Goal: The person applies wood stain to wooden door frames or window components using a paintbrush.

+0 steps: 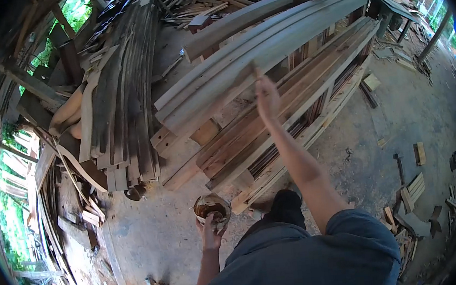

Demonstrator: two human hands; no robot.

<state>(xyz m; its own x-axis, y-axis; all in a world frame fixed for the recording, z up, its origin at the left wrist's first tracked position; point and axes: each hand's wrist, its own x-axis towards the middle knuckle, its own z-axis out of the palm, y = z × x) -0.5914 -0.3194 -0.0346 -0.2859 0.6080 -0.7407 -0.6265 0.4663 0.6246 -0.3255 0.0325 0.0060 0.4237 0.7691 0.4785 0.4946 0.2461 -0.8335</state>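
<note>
Near the bottom middle, my left hand (210,233) is closed on the rim of a round, crusted pot (212,203), with its thumb at the inside edge. Brown stuff coats the pot's inside. Farther forward, my right hand (268,99) is closed on a small dark-tipped tool (255,67); its exact kind is too blurred to tell. The tip is at the face of a long, pale grooved board (222,80), with a darker smudge beside it. This board lies aslant across other timber, and my right arm reaches over the reddish-brown beams (239,147).
Long weathered planks (125,97) are stacked to the left. A curved board (249,22) lies behind the grooved one. On the concrete floor (352,174) at right are a hammer-like tool (399,167), wood blocks (419,153) and offcuts. Posts and scrap wood surround the area.
</note>
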